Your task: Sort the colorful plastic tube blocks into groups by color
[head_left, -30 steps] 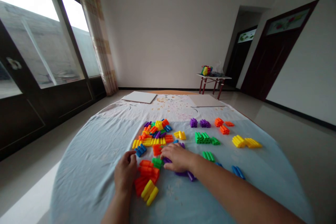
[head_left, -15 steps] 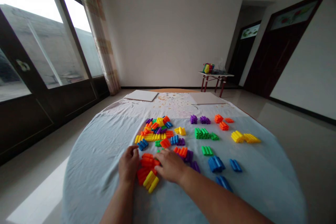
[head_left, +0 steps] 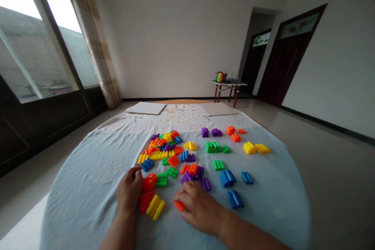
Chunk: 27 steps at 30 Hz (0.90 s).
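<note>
My right hand (head_left: 196,205) is closed on an orange block (head_left: 179,205) made of joined tubes. Most of that block is hidden under the fingers. On the cloth at the left, my left hand (head_left: 128,190) rests with fingers curled and nothing visible in them. Just right of it lie orange blocks (head_left: 149,183), with a yellow block (head_left: 156,207) in front and green blocks (head_left: 162,180) beside them. A blue block (head_left: 147,164) sits beyond its fingertips. Purple blocks (head_left: 186,177) lie just past my right hand.
A mixed-colour pile (head_left: 164,146) lies farther back. To the right are groups of purple (head_left: 217,132), green (head_left: 213,147), orange (head_left: 231,130), yellow (head_left: 249,147) and blue (head_left: 227,178) blocks. Two flat boards (head_left: 145,108) lie at the far end of the cloth-covered table (head_left: 96,172).
My right hand has moved nearer and rightward, away from the orange blocks, with an orange block now in its fingers. Green blocks it covered now show. The view has turned right.
</note>
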### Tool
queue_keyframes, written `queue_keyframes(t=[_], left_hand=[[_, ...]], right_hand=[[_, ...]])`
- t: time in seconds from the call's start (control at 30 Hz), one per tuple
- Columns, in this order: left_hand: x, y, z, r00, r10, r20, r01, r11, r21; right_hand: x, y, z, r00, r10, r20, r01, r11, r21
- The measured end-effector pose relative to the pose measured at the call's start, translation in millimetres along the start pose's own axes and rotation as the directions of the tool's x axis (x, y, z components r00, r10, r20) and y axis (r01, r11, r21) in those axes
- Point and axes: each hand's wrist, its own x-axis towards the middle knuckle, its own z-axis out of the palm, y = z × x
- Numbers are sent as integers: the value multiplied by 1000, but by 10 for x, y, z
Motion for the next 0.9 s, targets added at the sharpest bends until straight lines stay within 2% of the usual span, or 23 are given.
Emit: queue_keyframes(t=[0.07,0.17,0.3,0.43,0.7,0.9], left_hand=[[0,14,-16,1000,-10,16,10,1000,15],[23,3,-35,997,-53,50,51,998,34],[85,-58,-43,997,-55,48,51,996,74],[117,-95,-47,997,-60,50,58,997,41],[83,-8,-78,990,-130,57,130,991,16],[130,-132,-72,989,-132,60,133,991,-18]], right_hand=[[-21,-18,16,999,-27,29,26,999,32],[-12,4,53,999,-38,11,37,999,39],[4,78,164,995,-76,69,75,997,16],[13,111,248,996,-52,68,50,998,33],[6,217,356,997,-59,56,55,995,84],[51,301,504,996,-27,82,23,998,52]])
